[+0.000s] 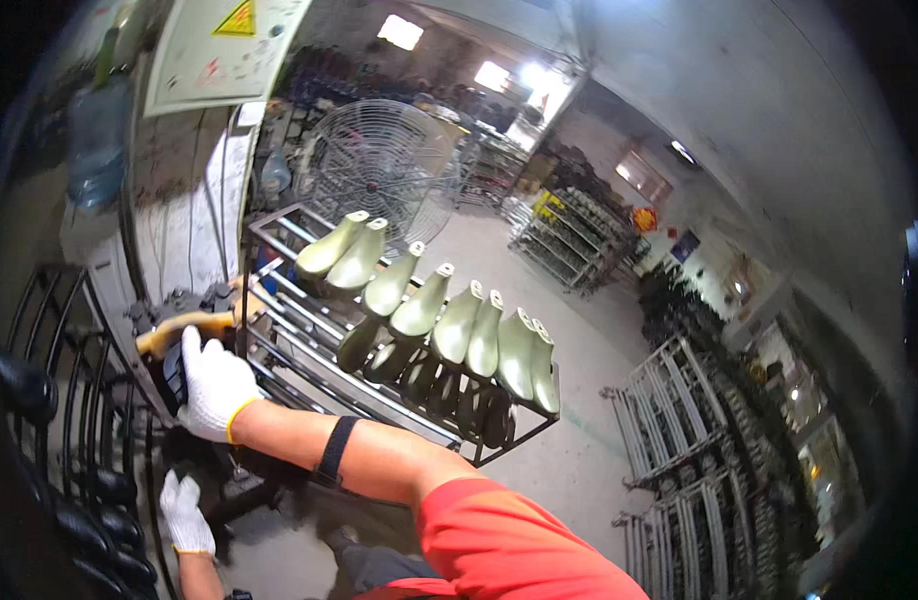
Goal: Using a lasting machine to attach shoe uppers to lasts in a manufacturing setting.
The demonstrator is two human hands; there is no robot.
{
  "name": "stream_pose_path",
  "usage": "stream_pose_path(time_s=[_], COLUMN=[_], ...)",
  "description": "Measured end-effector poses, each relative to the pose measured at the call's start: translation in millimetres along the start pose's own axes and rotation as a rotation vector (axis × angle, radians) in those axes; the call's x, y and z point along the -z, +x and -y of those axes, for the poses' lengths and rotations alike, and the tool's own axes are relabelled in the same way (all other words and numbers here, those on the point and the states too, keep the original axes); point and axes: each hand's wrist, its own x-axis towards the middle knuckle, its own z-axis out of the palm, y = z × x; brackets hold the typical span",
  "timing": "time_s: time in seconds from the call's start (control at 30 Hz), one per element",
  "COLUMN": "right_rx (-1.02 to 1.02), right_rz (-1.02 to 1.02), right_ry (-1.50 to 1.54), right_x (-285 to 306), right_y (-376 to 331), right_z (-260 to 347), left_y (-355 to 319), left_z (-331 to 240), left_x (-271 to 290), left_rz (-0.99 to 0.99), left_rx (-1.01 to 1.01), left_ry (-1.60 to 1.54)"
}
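My right hand (pixel 219 392), in a white knit glove, reaches across to a dark ribbed object (pixel 173 372) at the left. Its fingers bend toward that object, but their far side is hidden, so the grip cannot be made out. Just beyond the fingertips lies a curved amber-yellow piece (pixel 184 330). My left hand (pixel 186 518), gloved as well, hangs lower down near a black rack, fingers stretched out with nothing visible in them. Beyond my right forearm, several glossy olive-green shoe lasts (pixel 420 305) stand in a row on a metal rack (pixel 309 385).
At far left, a black tube rack (pixel 71 345) carries dark rounded pieces (pixel 84 520). A large round fan (pixel 374 170) stands behind the lasts. Metal racks (pixel 669 415) line the right side, and a loaded rack (pixel 569 240) stands farther back. A grey electrical box (pixel 219 60) hangs upper left.
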Motion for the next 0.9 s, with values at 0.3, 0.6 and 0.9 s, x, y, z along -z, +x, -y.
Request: stream_pose_path(time_s=[0.3, 0.6, 0.9], right_rx=[-0.231, -0.498, -0.529], right_rz=[0.594, 0.496, 0.336], right_ry=[1.177, 1.399, 1.337], right_x=[-26, -27, -67], right_y=[-23, -35, -85], right_z=[-91, -53, -60], left_y=[36, 14, 4], left_z=[4, -98, -35], left_x=[-90, -100, -69], left_rz=[-0.108, 0.020, 0.168], left_rx=[-0.257, 0.265, 0.321], left_ry=[0.265, 0.047, -0.253])
